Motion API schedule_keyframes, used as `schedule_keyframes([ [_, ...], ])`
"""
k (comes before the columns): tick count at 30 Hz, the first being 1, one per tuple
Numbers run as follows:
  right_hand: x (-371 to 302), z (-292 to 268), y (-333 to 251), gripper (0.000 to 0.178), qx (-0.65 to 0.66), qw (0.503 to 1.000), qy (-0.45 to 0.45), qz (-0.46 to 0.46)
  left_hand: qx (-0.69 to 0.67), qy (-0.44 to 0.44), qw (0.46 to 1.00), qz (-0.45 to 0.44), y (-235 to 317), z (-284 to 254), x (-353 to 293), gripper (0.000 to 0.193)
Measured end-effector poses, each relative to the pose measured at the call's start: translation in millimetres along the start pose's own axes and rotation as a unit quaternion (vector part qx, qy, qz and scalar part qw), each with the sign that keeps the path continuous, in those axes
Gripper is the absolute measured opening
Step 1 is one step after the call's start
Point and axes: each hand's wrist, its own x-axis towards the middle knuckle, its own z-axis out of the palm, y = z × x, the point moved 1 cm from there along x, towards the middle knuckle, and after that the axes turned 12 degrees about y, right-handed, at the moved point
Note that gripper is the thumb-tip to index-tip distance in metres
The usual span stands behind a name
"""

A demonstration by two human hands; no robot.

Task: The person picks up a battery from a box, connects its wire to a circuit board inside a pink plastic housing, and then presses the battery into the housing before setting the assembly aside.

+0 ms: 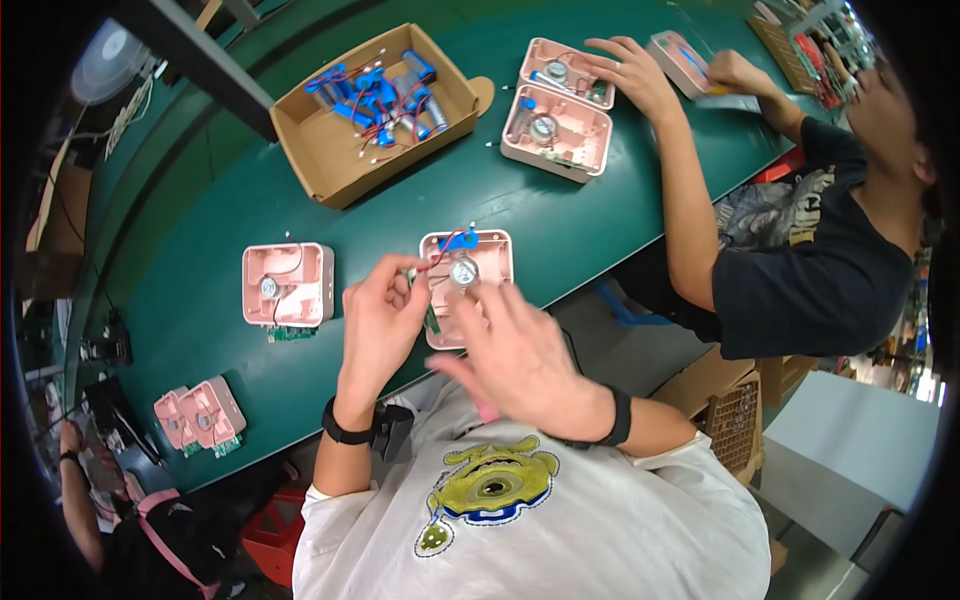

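In front of me on the bench lies a pink plastic housing, its hollow side up. It holds a round silver speaker, a blue-wrapped battery cell at the far end and a green circuit board near its left wall. At the housing's left edge, my left hand pinches the red battery wire near its end. My right hand, slightly blurred, hovers over the near right part of the housing with fingers apart, nothing visible in them. It hides part of the interior.
A cardboard box of blue battery cells with wires stands farther back. Other pink housings lie left, with more at lower left. A co-worker on the right reaches over two housings. Another person is at lower left.
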Motion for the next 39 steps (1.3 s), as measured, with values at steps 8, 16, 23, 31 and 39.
schedule_keyframes([
  [8,-22,25,33,0.066,-0.091,0.992,0.082,0.023,-0.016,-0.058,0.997,-0.049,11,29,-30,0.019],
  [16,7,18,90,0.062,-0.132,0.985,0.098,-0.048,-0.009,0.056,0.998,0.040,17,16,-42,0.022],
  [23,32,2,115,0.061,-0.170,0.976,0.105,-0.083,0.154,0.321,0.921,0.156,-56,-83,-45,0.039],
  [31,35,-15,60,0.057,-0.265,0.948,0.169,-0.051,0.048,0.311,0.943,-0.109,-109,-129,-1,0.045],
  [39,77,75,28,0.025,0.151,0.988,0.018,0.018,-0.050,0.210,0.970,-0.112,-96,-107,4,0.037],
])
